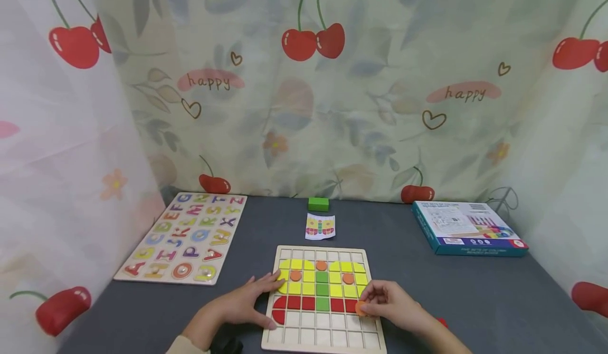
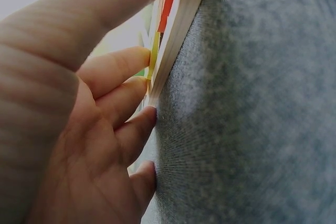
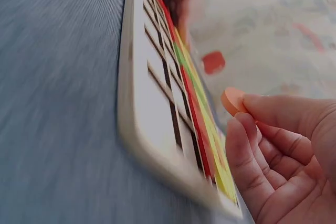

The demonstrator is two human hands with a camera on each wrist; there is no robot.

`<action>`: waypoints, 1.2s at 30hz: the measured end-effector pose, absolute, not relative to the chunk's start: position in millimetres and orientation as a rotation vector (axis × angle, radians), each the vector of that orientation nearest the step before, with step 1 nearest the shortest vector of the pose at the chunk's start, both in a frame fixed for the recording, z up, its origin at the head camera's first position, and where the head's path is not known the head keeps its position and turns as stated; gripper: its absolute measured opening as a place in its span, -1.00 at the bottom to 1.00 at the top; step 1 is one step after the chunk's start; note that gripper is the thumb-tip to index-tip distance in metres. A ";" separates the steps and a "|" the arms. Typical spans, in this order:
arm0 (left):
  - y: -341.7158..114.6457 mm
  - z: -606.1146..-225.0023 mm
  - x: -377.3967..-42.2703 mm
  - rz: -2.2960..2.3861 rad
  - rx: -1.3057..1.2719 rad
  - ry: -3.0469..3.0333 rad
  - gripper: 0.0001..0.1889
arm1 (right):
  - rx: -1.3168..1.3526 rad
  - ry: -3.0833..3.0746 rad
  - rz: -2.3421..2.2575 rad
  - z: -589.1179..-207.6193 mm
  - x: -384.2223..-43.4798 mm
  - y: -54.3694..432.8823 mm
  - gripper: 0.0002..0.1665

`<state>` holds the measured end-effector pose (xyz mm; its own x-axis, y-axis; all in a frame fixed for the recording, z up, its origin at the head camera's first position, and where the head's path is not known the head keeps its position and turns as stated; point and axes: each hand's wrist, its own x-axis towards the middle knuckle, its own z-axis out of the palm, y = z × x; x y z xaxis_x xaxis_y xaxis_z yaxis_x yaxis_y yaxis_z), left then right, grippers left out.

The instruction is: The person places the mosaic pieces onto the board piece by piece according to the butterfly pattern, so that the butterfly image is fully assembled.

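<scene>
A wooden grid board [image 1: 309, 337] lies on the table, its upper rows filled with yellow pieces [image 1: 296, 289] around a column of green squares [image 1: 322, 289]. Three orange discs [image 1: 321, 265] sit among these, and a row of red pieces [image 1: 294, 302] runs below. My left hand [image 1: 237, 302] steadies the board's left side, fingers extended along the edge and thumb near the lower left. Between thumb and fingertips, my right hand [image 1: 396, 306] pinches another orange disc [image 3: 233, 101], over the right end of the red row. In the right wrist view this disc is off the board.
Behind the board are a printed pattern card [image 1: 320, 227] and a green block [image 1: 318, 204]. An alphabet puzzle board [image 1: 190, 222] lies at left, a boxed game [image 1: 467, 228] at back right. A red piece [image 1: 443, 322] shows beside the right forearm, a black object [image 1: 228, 346] near the left wrist.
</scene>
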<state>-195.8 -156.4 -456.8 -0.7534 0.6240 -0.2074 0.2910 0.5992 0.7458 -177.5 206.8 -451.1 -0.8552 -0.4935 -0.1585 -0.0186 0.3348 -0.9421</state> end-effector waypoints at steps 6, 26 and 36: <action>-156.8 -457.3 -195.2 1.004 0.718 2.366 -0.12 | -0.490 2.074 -1.587 -453.9 -186.5 173.2 -0.71; -155.3 -455.1 -194.5 0.971 0.731 2.404 -0.14 | -0.612 2.121 -1.455 -451.5 -197.2 84.6 -0.81; -155.8 -456.2 -194.9 0.989 0.727 2.398 -0.14 | -0.694 2.278 -1.320 -451.8 -192.8 76.3 -0.93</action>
<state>-194.9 -155.8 -456.2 -0.7626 0.6161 -0.1972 0.2980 0.6052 0.7382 -192.8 76.3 -451.8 -0.7893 -0.6052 -0.1039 -0.2106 0.4257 -0.8800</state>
